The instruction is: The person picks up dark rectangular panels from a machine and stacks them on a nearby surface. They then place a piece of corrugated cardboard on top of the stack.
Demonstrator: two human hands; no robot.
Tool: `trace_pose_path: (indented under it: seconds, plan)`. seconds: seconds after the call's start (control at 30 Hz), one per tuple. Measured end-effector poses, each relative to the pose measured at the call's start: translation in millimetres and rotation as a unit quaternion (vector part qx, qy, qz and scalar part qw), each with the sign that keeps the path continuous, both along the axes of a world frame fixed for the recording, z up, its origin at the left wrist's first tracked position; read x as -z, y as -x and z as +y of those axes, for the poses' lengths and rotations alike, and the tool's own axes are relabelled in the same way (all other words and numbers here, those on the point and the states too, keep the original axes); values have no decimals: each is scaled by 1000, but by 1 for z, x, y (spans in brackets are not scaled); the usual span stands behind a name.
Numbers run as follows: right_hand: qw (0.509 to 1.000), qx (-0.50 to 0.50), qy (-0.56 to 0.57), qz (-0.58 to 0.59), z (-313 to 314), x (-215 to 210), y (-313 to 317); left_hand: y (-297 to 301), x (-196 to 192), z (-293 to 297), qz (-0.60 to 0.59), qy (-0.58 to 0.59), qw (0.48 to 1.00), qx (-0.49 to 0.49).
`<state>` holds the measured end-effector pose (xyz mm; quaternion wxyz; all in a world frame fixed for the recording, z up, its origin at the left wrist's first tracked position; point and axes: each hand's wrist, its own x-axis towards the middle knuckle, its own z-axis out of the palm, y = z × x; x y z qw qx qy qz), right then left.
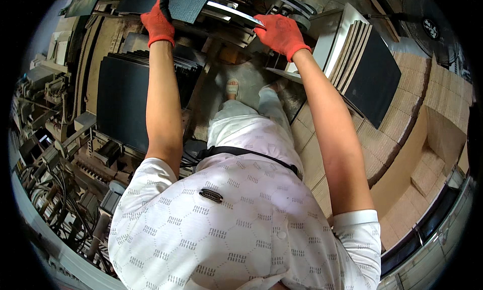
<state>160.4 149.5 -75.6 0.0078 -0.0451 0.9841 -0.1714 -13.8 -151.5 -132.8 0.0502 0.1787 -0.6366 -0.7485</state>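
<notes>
My left hand [160, 22], in a red glove with dark fingertips, is at the near edge of a dark textured panel [176, 2] at the top. Its thumb lies over the panel; the other fingers are curled and partly hidden. Farther right, my right hand [280, 34], also red-gloved, has its fingers closed at the end of a shiny narrow strip [234, 12]. The fingertips there are partly out of sight. Below my left hand, several dark panels [123, 99] stand in a stack beside my left forearm.
More dark-faced boards [375, 76] lean on edge at the right, beside a white board [344, 31]. Brown cardboard stacks [397, 109] fill the right side. A black fan [427, 26] is at the upper right. Machinery with cables [63, 199] runs along the left. My feet are on the grey floor [250, 78].
</notes>
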Motion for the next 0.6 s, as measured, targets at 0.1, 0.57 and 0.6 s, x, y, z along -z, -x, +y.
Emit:
trace_pose_path:
  seconds: [0.1,0.57,0.6]
  plan:
    - [1000,-9,2,-7,-2,-6,0,-1,1,-4,22,-32,999,-14]
    - [990,-5,137,11,14,-12,-5,-61,-23,28,205,608,753,145]
    - [991,-10,128,-22,9,-18,-4,-59,-3,10,249,607,743,130]
